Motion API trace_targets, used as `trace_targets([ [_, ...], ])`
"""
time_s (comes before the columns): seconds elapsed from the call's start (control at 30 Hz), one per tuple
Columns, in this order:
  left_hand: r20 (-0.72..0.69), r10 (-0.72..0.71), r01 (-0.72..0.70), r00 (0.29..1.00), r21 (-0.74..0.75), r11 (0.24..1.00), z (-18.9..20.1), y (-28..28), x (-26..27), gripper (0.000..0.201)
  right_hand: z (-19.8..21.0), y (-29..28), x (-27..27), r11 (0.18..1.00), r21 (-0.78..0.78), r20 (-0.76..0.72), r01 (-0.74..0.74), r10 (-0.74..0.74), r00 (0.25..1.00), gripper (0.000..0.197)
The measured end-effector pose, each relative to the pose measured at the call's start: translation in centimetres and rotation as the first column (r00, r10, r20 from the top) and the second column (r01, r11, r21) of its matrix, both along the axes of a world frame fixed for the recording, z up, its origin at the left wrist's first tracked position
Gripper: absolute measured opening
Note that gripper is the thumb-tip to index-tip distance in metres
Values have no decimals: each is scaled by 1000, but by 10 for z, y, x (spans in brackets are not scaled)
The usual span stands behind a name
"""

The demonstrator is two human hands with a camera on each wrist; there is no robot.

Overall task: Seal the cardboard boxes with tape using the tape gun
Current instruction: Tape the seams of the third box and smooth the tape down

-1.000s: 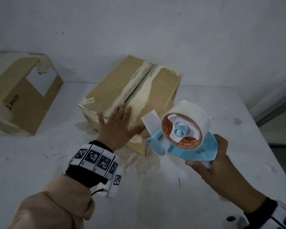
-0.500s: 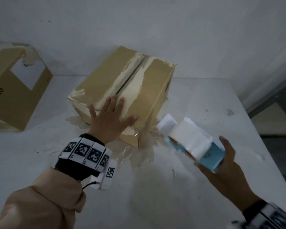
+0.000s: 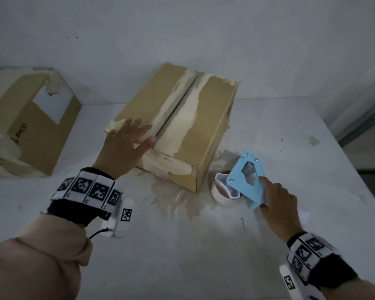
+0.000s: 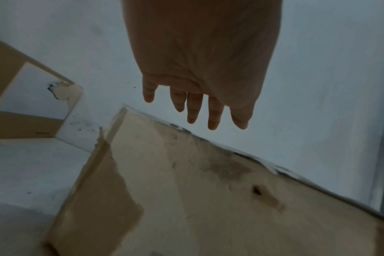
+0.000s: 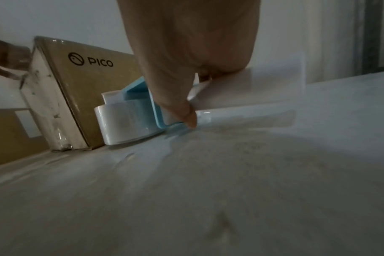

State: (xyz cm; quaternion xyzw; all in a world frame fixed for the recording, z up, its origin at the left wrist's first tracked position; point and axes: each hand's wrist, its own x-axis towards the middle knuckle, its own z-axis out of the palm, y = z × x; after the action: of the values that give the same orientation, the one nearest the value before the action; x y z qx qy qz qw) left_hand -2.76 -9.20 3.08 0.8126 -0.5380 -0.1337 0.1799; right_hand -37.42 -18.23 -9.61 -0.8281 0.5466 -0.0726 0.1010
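Note:
A brown cardboard box (image 3: 206, 118) stands mid-table, its top seam lined with pale torn tape residue. My left hand (image 3: 127, 144) lies flat on the near left part of its top, fingers straight; the left wrist view shows those fingers (image 4: 192, 110) stretched over the box (image 4: 186, 190). The blue tape gun (image 3: 246, 180) with its clear tape roll (image 3: 222, 194) lies on its side on the table, right of the box's near corner. My right hand (image 3: 276, 200) grips its handle, index finger along the blue frame. In the right wrist view the tape gun (image 5: 138, 97) sits against the box (image 5: 88, 97).
A second cardboard box (image 3: 28, 131) with a white label stands at the far left by the wall. The white table (image 3: 182, 256) has glossy tape patches in front of the box. Its right edge (image 3: 353, 167) drops toward a metal shelf.
My right hand brought the tape gun down from the air onto the table beside the box. My left hand slid further onto the box top.

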Motion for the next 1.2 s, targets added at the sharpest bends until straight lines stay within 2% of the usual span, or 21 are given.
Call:
trace_targets([
  [0.07,20,-10,10,1000,29,1000,0,-1,13,72,-5,8,-8,1000,6,18,10,-10,1000,74],
  [0.13,31,-33,32,999,41,999,0,-2,23,73,-3,14,-14,997,-76,-1,14,-14,1000,87],
  [0.17,44,-52,50,998,48,998,-1,-3,28,73,2,16,-13,989,-143,2,24,-24,1000,86],
  [0.2,64,-74,71,995,59,996,-2,-5,32,73,11,16,-6,979,-202,27,36,-31,999,78],
  [0.3,115,-135,125,984,94,988,-5,-15,40,73,42,12,38,939,-341,217,43,34,976,33],
  [0.33,129,-154,141,980,104,985,-6,-18,41,71,53,12,56,930,-368,281,21,90,955,30],
  [0.43,190,-223,196,956,150,969,-10,-24,43,67,77,16,106,921,-388,404,-46,215,889,40],
  [0.53,275,-244,204,930,168,964,-21,-24,44,83,96,27,151,929,-353,474,-114,282,834,42],
  [0.6,321,-256,218,912,149,965,-25,-22,43,92,103,32,174,947,-266,467,-178,289,836,53],
  [0.7,292,-274,250,916,118,961,-24,-17,41,91,102,29,190,972,-50,430,-230,229,873,77],
  [0.8,293,-245,225,924,102,969,-25,-5,32,95,99,21,187,969,-34,431,-244,235,871,84],
  [0.9,258,-212,177,942,150,973,-23,14,19,101,102,11,179,939,-26,400,-343,324,858,95],
  [0.93,270,-227,184,936,174,967,-23,20,17,97,104,9,177,929,-21,392,-368,347,852,92],
  [1.0,330,-252,198,910,189,962,-19,25,16,85,113,6,177,924,22,376,-381,345,860,75],
  [1.07,345,-271,238,899,134,962,-16,20,22,80,121,3,181,927,51,330,-371,335,882,60],
  [1.2,297,-375,356,878,119,927,-14,3,23,75,126,9,200,901,-69,144,-428,434,889,69],
])
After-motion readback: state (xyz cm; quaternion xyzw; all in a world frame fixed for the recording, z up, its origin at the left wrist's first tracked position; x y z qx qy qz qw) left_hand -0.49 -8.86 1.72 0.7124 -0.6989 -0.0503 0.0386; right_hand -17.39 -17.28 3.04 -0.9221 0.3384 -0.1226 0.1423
